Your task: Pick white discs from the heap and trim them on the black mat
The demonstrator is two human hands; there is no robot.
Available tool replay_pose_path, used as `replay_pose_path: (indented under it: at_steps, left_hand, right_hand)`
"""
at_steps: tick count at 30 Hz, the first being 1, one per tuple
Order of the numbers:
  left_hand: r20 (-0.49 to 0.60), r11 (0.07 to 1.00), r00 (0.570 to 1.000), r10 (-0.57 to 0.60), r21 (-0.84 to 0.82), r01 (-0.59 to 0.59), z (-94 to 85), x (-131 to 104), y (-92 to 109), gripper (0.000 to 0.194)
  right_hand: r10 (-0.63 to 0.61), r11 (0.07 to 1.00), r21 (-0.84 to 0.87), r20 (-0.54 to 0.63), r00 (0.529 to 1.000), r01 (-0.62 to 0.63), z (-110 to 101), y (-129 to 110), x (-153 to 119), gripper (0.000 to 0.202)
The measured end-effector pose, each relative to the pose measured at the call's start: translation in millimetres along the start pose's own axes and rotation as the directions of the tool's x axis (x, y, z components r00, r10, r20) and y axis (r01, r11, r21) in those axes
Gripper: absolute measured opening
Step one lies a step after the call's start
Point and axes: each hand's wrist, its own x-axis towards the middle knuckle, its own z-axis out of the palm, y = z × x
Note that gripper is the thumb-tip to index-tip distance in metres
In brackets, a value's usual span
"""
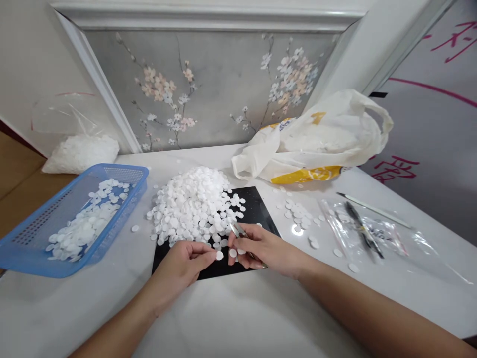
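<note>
Table (223, 323) with black mat (254, 203): the heap of white discs (190, 206) lies just beyond my left hand (186, 261) and right hand (263, 246). From my remote view, the right fingers close around a metal tool (238, 229), apparently scissors or tweezers; the left fingers, pinched together, hold one disc (219, 255) just left of the right.

Probably a room in a home, can't confirm: floral panel (223, 64) in white moulding (208, 20), glossy white table (231, 313) up against it, blue plastic basket (112, 221), shopping bag (316, 129). Pink handwriting (405, 167) on grey surface (428, 129), right, muddies it.
</note>
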Motion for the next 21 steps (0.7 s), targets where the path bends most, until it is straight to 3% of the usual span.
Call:
replay_pose_path:
  at_steps: [5, 9, 11, 15, 21]
  left_hand:
    - [-0.045, 0.999, 0.999, 0.023, 0.040, -0.021, -1.3, 2, 0, 0.032]
    - [-0.108, 0.997, 0.993, 0.052, -0.053, -0.058, -3.9, 2, 2, 0.022]
    - [-0.106, 0.988, 0.992, 0.065, -0.133, -0.079, -6.9, 1, 3, 0.019]
    - [-0.048, 0.954, 0.994, 0.095, -0.282, -0.105, -13.5, 0, 2, 0.013]
    - [-0.003, 0.922, 0.993, 0.115, -0.371, -0.108, -16.4, -1, 0, 0.016]
  right_hand:
    - [0.018, 0.997, -0.069, -0.008, 1.000, -0.018, -1, -2, -1, 0.036]
    - [-0.048, 0.968, -0.250, -0.069, 0.996, 0.029, -10, -7, -5, 0.023]
    - [-0.112, 0.916, -0.397, -0.125, 0.986, 0.054, -15, -8, -7, 0.010]
    - [-0.149, 0.761, -0.648, -0.153, 0.977, 0.014, -13, -6, -6, 0.006]
    - [-0.186, 0.622, -0.782, -0.092, 0.978, 0.045, 0, -2, -6, 0.012]
